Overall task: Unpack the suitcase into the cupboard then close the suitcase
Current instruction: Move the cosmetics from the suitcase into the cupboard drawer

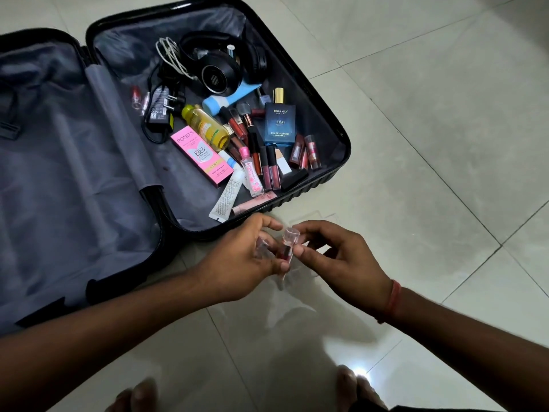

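Note:
A black suitcase [326,120] lies open on the tiled floor, both halves lined in grey. Its right half holds black headphones [219,66], a charger with cables [160,108], a yellow bottle [208,127], a pink Pond's box [202,157], a blue cologne bottle [279,121] and several lip glosses and tubes. Just in front of the suitcase, my left hand [237,260] grips small clear-capped lipstick tubes [285,251]. My right hand [335,260] pinches the same tube from the right side. The cupboard is out of view.
The left suitcase half [59,173] shows only its grey lining and straps. Pale glossy floor tiles [430,144] spread to the right and front. My feet [353,388] show at the bottom edge.

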A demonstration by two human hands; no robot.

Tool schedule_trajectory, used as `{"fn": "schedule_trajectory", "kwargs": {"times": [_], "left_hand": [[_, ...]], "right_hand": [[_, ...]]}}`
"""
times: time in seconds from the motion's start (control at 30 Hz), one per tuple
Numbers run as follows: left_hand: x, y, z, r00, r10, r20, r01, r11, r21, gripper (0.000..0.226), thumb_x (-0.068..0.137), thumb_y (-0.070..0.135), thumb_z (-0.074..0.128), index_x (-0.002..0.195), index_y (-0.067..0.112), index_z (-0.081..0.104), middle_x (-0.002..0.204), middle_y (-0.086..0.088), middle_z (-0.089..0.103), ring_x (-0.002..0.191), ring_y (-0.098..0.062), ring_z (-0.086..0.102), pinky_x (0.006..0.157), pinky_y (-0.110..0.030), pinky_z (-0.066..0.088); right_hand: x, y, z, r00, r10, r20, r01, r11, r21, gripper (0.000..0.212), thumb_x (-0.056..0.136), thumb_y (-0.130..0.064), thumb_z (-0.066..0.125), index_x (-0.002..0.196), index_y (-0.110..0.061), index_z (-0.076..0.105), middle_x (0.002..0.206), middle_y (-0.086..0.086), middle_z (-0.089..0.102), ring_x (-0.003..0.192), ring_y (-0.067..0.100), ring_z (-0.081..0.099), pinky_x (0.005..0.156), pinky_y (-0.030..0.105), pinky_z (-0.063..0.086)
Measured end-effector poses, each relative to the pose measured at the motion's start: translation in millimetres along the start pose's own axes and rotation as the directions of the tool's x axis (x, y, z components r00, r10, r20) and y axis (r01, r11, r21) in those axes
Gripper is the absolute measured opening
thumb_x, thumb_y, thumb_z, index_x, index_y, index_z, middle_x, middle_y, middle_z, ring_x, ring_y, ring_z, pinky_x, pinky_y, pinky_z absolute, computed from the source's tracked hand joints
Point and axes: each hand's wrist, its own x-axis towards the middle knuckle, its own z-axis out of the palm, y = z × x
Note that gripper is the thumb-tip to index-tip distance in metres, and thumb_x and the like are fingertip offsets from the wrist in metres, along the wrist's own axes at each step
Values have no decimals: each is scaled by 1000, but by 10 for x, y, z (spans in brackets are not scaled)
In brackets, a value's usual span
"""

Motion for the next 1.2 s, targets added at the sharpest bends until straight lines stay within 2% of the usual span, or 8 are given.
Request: {"fn": "schedule_trajectory", "kwargs": {"times": [0.23,0.33,0.47,0.6,0.8,0.9,1.07,1.2], "left_hand": [[-39,40,-1,1000,2,22,-5,994,113,53,75,25,81,114,35,48,96,7,68,79,0,65,69,-23,53],[-19,3,1,998,-55,11,55,998,45,32,75,17,66,102,29,56,87,6,65,59,-5,58,57,-33,51],[22,-47,-4,996,-73,52,74,997,-21,43,84,-2,55,110,31,61,73,5,62,63,-18,64,73,-55,57],[17,-50,1,996,-75,47,80,989,-121,50,91,-4,57,135,20,49,91,-6,65,80,-17,67,71,-31,55],[-22,-11,-2,998,-39,42,44,992,-117,24,93,2,57,101,23,63,95,-8,66,84,-26,68,65,-40,56],[-28,-13,1,998,-38,43,43,994,-101,28,95,9,57,106,35,62,104,-7,63,88,-24,69,69,-48,58],[-12,-33,18,996,-83,26,85,987,-134,31,97,13,55,109,41,61,103,-6,67,79,-29,70,59,-35,52],[-5,-39,61,996,-89,16,90,978,-187,31,96,11,56,105,40,62,104,-10,65,72,-34,70,60,-36,53]], "right_hand": [[13,22,-6,1000,3,27,-6,993,117,14,76,-26,73,89,-20,71,86,1,69,76,16,62,64,24,46],[55,60,-135,1000,1,-14,0,998,68,14,74,-24,73,88,-19,71,84,-2,69,72,15,59,62,27,47],[87,95,-263,993,-119,-4,117,976,-184,18,76,-20,71,88,-32,65,85,-11,65,73,9,58,60,18,45],[93,224,-293,979,-201,34,201,925,-323,16,79,-21,71,94,-24,66,86,-11,62,69,9,57,62,20,45],[31,401,-266,955,-276,112,296,838,-458,19,85,-26,67,103,-20,67,97,-13,61,74,1,53,67,9,38],[-18,451,-251,965,-237,113,263,848,-461,22,87,-34,62,106,-23,66,97,-14,60,73,2,54,66,8,38],[-96,497,-189,987,-145,69,159,826,-541,26,88,-48,52,106,-30,55,97,-22,56,76,1,53,62,26,48],[-228,567,-40,998,36,-59,-63,840,-538,59,74,-54,67,119,-22,46,106,-15,52,89,5,53,74,25,46]]}}
